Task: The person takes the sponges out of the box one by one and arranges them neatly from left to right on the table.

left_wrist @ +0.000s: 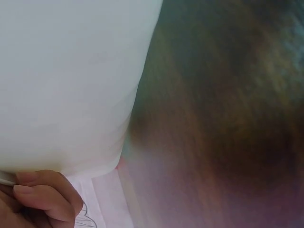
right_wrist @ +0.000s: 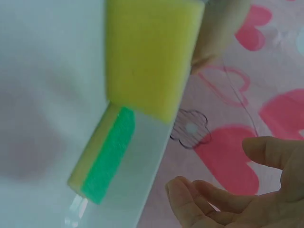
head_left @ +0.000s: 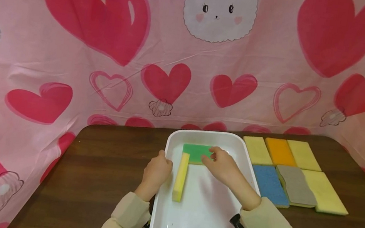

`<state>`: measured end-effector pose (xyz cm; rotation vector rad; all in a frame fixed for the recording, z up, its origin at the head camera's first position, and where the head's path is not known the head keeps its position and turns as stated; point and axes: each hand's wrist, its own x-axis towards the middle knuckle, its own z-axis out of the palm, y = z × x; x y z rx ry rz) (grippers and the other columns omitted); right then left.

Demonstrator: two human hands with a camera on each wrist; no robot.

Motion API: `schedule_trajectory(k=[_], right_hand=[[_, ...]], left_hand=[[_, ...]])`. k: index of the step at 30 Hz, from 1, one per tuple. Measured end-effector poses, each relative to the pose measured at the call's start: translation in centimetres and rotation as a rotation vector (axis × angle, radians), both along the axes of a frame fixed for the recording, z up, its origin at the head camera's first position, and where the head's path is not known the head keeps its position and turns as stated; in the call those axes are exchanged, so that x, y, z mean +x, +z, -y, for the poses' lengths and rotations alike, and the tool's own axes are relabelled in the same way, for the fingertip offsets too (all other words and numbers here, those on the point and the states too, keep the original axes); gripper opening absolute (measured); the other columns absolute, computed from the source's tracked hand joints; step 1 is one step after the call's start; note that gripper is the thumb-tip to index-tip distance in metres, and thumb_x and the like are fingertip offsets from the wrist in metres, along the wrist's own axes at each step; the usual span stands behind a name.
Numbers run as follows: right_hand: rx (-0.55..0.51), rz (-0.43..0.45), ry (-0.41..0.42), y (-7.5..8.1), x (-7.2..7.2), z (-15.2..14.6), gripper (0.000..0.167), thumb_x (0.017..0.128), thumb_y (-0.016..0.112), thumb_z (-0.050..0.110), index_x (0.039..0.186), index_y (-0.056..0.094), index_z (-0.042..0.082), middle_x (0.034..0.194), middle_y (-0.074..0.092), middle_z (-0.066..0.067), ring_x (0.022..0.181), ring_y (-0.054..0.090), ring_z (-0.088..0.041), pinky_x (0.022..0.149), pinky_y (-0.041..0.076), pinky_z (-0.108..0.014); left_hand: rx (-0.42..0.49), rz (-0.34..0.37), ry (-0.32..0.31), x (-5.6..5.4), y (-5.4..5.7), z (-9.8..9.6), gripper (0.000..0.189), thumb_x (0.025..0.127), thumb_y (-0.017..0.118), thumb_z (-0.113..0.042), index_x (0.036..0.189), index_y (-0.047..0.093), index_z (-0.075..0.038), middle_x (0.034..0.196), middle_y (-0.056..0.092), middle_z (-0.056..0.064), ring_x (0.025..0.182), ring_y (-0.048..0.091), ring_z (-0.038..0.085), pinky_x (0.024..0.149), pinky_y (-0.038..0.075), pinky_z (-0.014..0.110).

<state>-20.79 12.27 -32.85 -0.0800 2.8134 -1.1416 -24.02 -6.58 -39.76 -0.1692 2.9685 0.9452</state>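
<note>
Tray (head_left: pixel 200 225), glossy white, round-cornered; the left hand (head_left: pixel 157 168) grips its left rim. Over the tray's far part the right hand (head_left: pixel 223 167) holds nothing, its fingers loosely parted. Inside the tray, a yellow foam block (head_left: pixel 180 178) stands on edge near the left wall, and a green-and-yellow sponge (head_left: pixel 195 154) sits toward the far end. Right of the tray lie blue, orange, wavy grey and pale yellow sponges (head_left: pixel 295 178). Wood-grain table (head_left: pixel 108 169) beneath the tray; heart-printed pink cloth (head_left: pixel 208 57) behind.

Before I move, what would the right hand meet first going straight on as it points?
Probably the green sponge in the white tray; how high the right hand hangs above it is unclear.
</note>
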Motion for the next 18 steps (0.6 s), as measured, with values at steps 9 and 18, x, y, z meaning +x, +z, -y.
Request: schedule_trajectory(k=[9, 18], right_hand=[[-0.009, 0.019, -0.019, -2.2, -0.2, 3.0, 0.054, 0.091, 0.058, 0.029, 0.126, 0.05, -0.012, 0.119, 0.062, -0.026, 0.111, 0.06, -0.038, 0.093, 0.047, -0.049], [-0.002, 0.005, -0.032, -3.2, 0.2, 4.6, 0.058, 0.089, 0.063, 0.031, 0.123, 0.049, -0.014, 0.115, 0.061, -0.025, 0.094, 0.06, -0.032, 0.084, 0.049, -0.045]], left_hand=[[-0.008, -0.006, -0.006, -0.1, -0.2, 0.0, 0.032, 0.089, 0.046, -0.019, 0.113, 0.049, 0.003, 0.091, 0.067, 0.024, 0.072, 0.063, 0.033, 0.066, 0.049, 0.047], [-0.001, -0.005, -0.005, -0.1, -0.1, 0.0, 0.034, 0.09, 0.045, -0.019, 0.115, 0.05, 0.003, 0.094, 0.067, 0.024, 0.075, 0.064, 0.033, 0.069, 0.05, 0.049]])
